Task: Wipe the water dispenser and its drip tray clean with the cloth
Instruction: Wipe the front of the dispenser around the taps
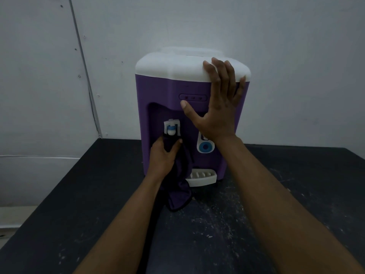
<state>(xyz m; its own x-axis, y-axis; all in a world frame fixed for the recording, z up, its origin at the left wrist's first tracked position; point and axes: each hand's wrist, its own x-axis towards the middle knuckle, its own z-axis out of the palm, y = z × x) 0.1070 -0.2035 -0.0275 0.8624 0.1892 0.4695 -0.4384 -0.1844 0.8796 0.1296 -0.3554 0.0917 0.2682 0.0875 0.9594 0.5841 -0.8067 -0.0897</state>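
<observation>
Purple-bodied, white-topped water dispenser [162, 99] upright, dark table [79, 194] beneath it. In the dispenser's front recess, at the blue-and-white tap [171, 128] — left hand [163, 157], grip clamped on the bunched purple cloth [180, 192]. Loose cloth end hanging before the dispenser's base, over one end of the white drip tray [203, 176]. High on the dispenser's front — right hand [217, 107], grip spread flat, fingertips on the white top.
</observation>
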